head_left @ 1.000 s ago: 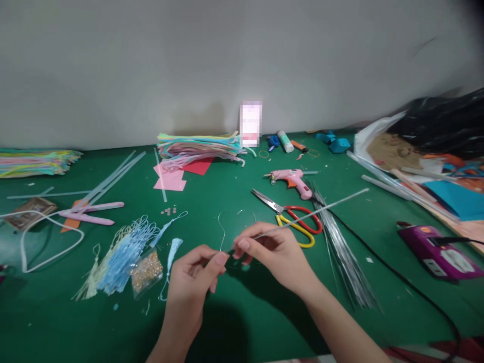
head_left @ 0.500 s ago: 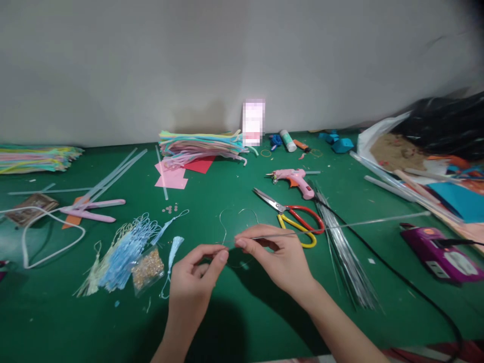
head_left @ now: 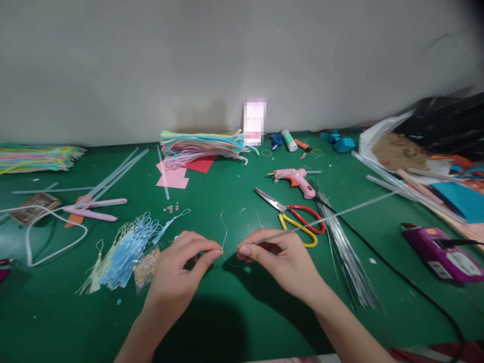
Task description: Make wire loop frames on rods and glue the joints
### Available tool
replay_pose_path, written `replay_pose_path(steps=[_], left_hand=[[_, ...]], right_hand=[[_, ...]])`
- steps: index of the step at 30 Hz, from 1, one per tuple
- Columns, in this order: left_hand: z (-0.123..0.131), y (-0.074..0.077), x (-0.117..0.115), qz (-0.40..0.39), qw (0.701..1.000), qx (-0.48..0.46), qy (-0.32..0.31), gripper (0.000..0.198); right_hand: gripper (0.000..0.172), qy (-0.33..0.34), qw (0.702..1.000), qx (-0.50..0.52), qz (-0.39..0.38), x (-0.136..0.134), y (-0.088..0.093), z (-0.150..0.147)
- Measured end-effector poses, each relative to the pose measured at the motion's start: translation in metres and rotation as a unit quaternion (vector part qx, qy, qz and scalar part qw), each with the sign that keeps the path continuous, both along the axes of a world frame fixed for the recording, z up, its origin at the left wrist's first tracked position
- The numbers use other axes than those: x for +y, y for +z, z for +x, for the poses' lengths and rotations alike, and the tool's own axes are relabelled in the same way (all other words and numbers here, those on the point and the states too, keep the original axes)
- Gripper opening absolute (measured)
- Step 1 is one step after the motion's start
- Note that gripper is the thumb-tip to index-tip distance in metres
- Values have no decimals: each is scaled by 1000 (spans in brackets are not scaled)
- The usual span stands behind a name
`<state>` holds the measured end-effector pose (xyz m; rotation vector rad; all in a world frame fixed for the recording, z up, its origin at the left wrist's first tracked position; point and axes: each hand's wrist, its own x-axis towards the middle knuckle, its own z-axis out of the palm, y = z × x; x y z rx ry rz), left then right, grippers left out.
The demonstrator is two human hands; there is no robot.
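Note:
My left hand point(head_left: 177, 275) and my right hand point(head_left: 282, 259) meet over the green table point(head_left: 234, 312), both pinching a thin silver wire point(head_left: 333, 213). The wire runs from my right fingertips up and to the right, past the scissors. Between my fingertips it bends into a thin heart-like loop point(head_left: 240, 227) lying just behind my hands. My left thumb and forefinger pinch the loop's near end. A bunch of blue tassels point(head_left: 124, 249) and a small bag of gold beads point(head_left: 145, 267) lie just left of my left hand.
Red-and-yellow scissors point(head_left: 295, 214), a pink glue gun point(head_left: 295, 179) and a bundle of silver wires point(head_left: 348, 257) lie to the right. A purple device point(head_left: 440, 252) with a black cable sits at far right. Stacked coloured strips point(head_left: 200, 143), pink paper point(head_left: 172, 179) and a white cord point(head_left: 49, 237) lie behind and left.
The free end of the wire has swung down and then back up at the right. My left hand has turned palm-down and shifted slightly left, still pinching the wire.

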<state>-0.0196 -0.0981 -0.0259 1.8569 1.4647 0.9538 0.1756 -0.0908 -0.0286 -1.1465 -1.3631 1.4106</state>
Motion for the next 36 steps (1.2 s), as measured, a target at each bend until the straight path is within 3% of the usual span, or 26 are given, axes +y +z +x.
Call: replay_pose_path(steps=[6, 10, 13, 18, 24, 29, 33, 36], left_hand=[[-6, 6, 8, -220, 964, -138, -47, 14], [-7, 1, 6, -369, 893, -249, -65, 18], [-6, -2, 3, -439, 834, -323, -88, 19], [3, -8, 0, -503, 730, -451, -106, 26], [8, -17, -9, -533, 646, -540, -88, 22], [9, -23, -20, -548, 566, -607, -108, 14], [12, -25, -28, -527, 558, -632, -107, 18], [12, -26, -31, -520, 588, -611, -99, 21]], right_hand=[[18, 3, 994, 96, -56, 1, 1, 2], [16, 19, 987, 128, -94, 1, -1, 3], [17, 30, 981, 150, -120, 1, -1, 2], [16, 33, 976, 176, -125, 3, 0, 3], [14, 35, 976, 177, -123, 3, 1, 1], [13, 52, 973, 178, -134, 3, 1, -1], [14, 88, 969, 173, -150, 4, 3, 1], [15, 100, 971, 160, -148, 4, 4, 2]])
